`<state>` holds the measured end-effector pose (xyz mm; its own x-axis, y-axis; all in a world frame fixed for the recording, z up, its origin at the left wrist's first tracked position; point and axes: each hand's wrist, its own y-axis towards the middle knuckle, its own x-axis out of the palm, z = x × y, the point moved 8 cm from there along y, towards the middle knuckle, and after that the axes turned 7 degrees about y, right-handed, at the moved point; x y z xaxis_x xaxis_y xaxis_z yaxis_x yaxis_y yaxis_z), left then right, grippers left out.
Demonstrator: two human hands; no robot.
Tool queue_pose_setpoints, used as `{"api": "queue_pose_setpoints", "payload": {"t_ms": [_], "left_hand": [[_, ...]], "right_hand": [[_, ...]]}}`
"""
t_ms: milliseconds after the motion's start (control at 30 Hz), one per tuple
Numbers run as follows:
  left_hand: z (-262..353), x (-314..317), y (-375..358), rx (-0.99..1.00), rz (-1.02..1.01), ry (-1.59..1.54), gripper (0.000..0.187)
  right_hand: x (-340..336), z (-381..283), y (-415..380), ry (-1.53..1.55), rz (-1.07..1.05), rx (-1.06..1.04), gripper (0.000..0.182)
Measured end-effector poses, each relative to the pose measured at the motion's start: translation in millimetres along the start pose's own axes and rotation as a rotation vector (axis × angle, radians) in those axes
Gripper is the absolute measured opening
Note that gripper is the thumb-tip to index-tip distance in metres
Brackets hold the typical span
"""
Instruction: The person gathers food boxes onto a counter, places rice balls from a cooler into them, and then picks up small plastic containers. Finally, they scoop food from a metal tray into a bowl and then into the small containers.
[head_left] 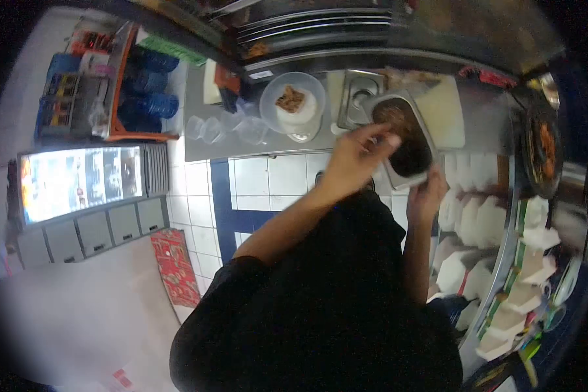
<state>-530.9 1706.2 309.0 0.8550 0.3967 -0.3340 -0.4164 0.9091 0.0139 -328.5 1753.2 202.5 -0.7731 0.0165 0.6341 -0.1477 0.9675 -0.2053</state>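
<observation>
A deep metal food pan (426,130) with dark brown contents is tilted at the counter's front edge. My right hand (428,189) grips its near right corner. Over the pan's left rim is my left hand (359,157), its fingers curled together and slightly blurred; what they hold, if anything, I cannot make out. To the left, a clear round plastic bowl (268,98) contains white rice (299,117) with brown chopped food (290,99) on top. A smaller metal container (351,81) stands behind my left hand.
Clear plastic cups (209,129) stand left on the steel counter (199,149). A pale cutting board (447,114) lies behind the pan. White takeaway boxes (480,219) fill the right side, below a dark pan of orange food (545,147). A lit display fridge (81,183) is far left.
</observation>
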Motion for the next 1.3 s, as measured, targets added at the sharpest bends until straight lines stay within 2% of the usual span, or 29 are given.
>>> {"api": "queue_pose_setpoints", "payload": {"t_ms": [33,100,167,200,233,267,333,400,433,500,533,600,633,700,733,767,800,867,900,1033,1100,1133,1167,1200,1267,1300], "left_hand": [[-1,-6,-6,0.002,0.032,-0.001,0.027],[2,-27,-16,0.043,0.252,0.051,0.023],[-66,-58,-23,-0.024,0.428,-0.141,0.014],[-85,-80,-24,-0.069,0.532,-0.165,0.01],[-118,-99,-22,-0.179,0.542,-0.214,0.012],[-135,-116,-23,-0.282,0.551,-0.241,0.015],[-134,-140,-20,-0.374,0.614,-0.212,0.02],[-132,-160,-4,-0.187,0.618,-0.042,0.028],[-136,-163,7,-0.185,0.627,-0.05,0.028],[-98,-156,34,0.042,0.497,0.884,0.057],[-100,-158,39,0.033,0.514,0.879,0.057],[-124,-143,61,-0.188,0.232,1.194,0.082],[-127,-142,68,-0.193,0.253,1.189,0.082],[-159,-137,79,-0.414,-0.048,1.119,0.087],[-150,-140,80,-0.381,-0.008,1.139,0.084],[-140,-142,76,-0.352,0.029,1.16,0.081],[-138,-149,70,-0.376,0.058,1.163,0.081],[-121,-154,64,-0.196,0.152,1.013,0.091],[-109,-164,54,-0.203,0.158,1.014,0.091],[-62,-243,0,-0.164,0.327,0.687,0.085],[-74,-301,-17,-0.329,0.429,0.608,0.078],[-81,-328,-21,-0.388,0.463,0.666,0.077],[-88,-356,-20,-0.443,0.498,0.724,0.076],[-111,-384,-16,-0.418,0.581,0.856,0.073],[-142,-421,9,-0.468,0.589,0.953,0.074],[-183,-442,22,-0.523,0.601,1.034,0.076]], "right_hand": [[13,-10,0,0.037,-0.064,0.012,0.026],[-6,-21,-3,-0.19,-0.021,-0.08,0.027],[-6,-38,-8,-0.206,-0.042,-0.115,0.026],[-12,-44,-12,-0.122,0.053,-0.079,0.025],[-19,-45,-15,-0.041,0.149,-0.041,0.024],[-19,-48,-14,-0.043,0.148,-0.049,0.024],[-27,-57,-15,-0.063,0.192,-0.072,0.024],[-45,-59,-10,-0.122,0.149,-0.101,0.024],[-46,-61,-9,-0.155,0.101,-0.108,0.025],[-52,-61,-5,-0.197,0.034,-0.109,0.025],[-46,-54,-2,0.021,-0.144,-0.029,0.024],[-23,-54,-6,0.235,-0.339,0.054,0.023],[-36,-58,-4,0.103,-0.063,-0.057,0.027],[-57,-61,-4,-0.05,0.207,-0.101,0.033],[-67,-56,-2,-0.079,0.207,-0.035,0.035],[-48,-63,-11,-0.159,0.199,-0.184,0.032],[-43,-63,-8,-0.123,0.111,-0.187,0.029],[-15,-67,-10,-0.026,-0.09,-0.114,0.023],[-1,-67,-11,-0.026,-0.096,-0.107,0.023],[10,-66,-24,0.045,0.226,-0.152,0.023],[-28,-57,-17,-0.027,0.09,-0.095,0.034],[-48,-53,-15,-0.065,0.022,-0.07,0.041],[-43,-52,-15,-0.048,0.032,-0.109,0.041],[-42,-52,-17,-0.029,0.041,-0.151,0.04],[4,-52,-27,0.015,-0.106,-0.073,0.039],[23,-53,-30,0.053,0.221,-0.158,0.036]]}}
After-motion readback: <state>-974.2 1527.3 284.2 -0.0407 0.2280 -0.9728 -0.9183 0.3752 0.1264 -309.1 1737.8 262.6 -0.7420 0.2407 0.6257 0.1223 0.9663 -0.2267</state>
